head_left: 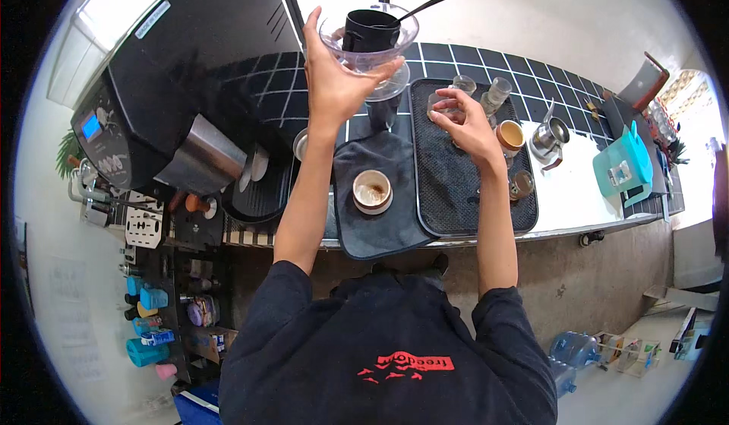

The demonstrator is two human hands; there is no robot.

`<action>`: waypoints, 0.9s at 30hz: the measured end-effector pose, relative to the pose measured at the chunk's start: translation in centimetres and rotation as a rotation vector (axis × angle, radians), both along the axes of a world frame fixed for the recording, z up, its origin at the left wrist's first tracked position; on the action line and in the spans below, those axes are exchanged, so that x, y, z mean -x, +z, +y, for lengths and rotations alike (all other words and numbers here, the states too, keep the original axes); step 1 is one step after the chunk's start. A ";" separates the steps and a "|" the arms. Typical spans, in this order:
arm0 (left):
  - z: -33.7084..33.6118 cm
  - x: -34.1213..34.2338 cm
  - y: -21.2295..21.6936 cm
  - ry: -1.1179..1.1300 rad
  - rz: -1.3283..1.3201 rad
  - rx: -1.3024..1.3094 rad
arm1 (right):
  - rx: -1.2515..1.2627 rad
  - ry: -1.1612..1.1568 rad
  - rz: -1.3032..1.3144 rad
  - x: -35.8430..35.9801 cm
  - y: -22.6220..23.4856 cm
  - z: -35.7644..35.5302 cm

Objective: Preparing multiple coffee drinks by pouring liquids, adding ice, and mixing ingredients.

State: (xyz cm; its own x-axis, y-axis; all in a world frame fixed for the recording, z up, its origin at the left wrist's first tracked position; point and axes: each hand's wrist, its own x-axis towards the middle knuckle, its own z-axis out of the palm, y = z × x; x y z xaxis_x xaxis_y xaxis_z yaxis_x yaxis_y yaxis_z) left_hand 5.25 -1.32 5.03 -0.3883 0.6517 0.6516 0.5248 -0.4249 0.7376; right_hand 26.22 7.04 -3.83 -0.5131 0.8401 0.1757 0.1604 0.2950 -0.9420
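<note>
Counter stock as I read it from the head view, nearest item first.

1. Small ceramic cup (372, 191), pale, brown residue inside. It stands on a dark cloth (380, 197) draped over the counter's front edge. Neither hand touches it.

2. Black rubber bar mat (456, 189), to the right of the cloth. It carries a small glass near its right edge, a cup of brown liquid (511, 134) and clear glasses at the far end.

3. Right hand (465, 125), over the mat's far half. Fingers curled and drawn together around a clear glass (440, 106); thumb side hidden, so I cannot tell how firm the hold is. I would keep that glass flat on the mat until the other hand is steady.

4. Left hand (338, 83), raised above the counter. Fingers spread wide and cupped under a clear glass dripper (370, 45), thumb up along its near wall. The dripper holds a black cup-shaped insert (368, 30), and a long black spoon (440, 0) juts out to the right.

5. Handling note: the spoon handle overhangs far, so I judge the dripper top-heavy on that side. I would keep it level and lower it straight, with the fingertips under the flared rim.

6. Dark narrow vessel (383, 110), directly below the dripper, between cloth and tiled wall.

7. Far right: steel milk jug (550, 135), teal plastic pitcher (623, 168).

8. Far left: black espresso machine (175, 83), its drip tray beside the cloth.
</note>
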 end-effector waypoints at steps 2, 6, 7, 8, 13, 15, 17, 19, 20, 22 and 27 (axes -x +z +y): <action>2.3 1.2 -1.3 0.006 0.004 -0.016 | -0.011 -0.020 0.015 -0.8 0.6 -0.7; 5.1 2.2 -2.4 0.044 0.001 0.034 | -0.046 -0.072 0.065 -2.4 0.5 -1.1; 5.4 2.1 -2.5 0.069 0.009 0.062 | -0.030 -0.107 0.070 -2.8 0.8 -1.6; 5.7 2.0 -2.8 0.058 0.010 0.062 | -0.031 -0.118 0.071 -3.2 0.8 -1.7; 6.7 2.4 -5.3 0.099 0.050 0.065 | 0.014 -0.174 0.102 -4.3 1.3 -2.2; 7.0 2.6 -6.2 0.126 0.084 0.058 | 0.008 -0.173 0.104 -4.4 1.2 -2.1; 6.8 2.1 -6.0 0.121 0.089 0.072 | 0.002 -0.174 0.104 -4.6 0.7 -2.0; 6.4 1.6 -5.8 0.123 0.095 0.087 | -0.038 -0.168 0.148 -4.5 0.2 -1.8; 6.3 1.5 -5.7 0.116 0.076 0.091 | -0.036 -0.167 0.148 -4.5 0.2 -1.9; 5.8 1.2 -5.5 0.111 0.056 0.097 | -0.013 -0.163 0.140 -4.4 0.3 -2.2; 4.5 0.7 -5.0 0.120 -0.008 0.137 | -0.023 -0.125 0.117 -4.2 0.2 -2.4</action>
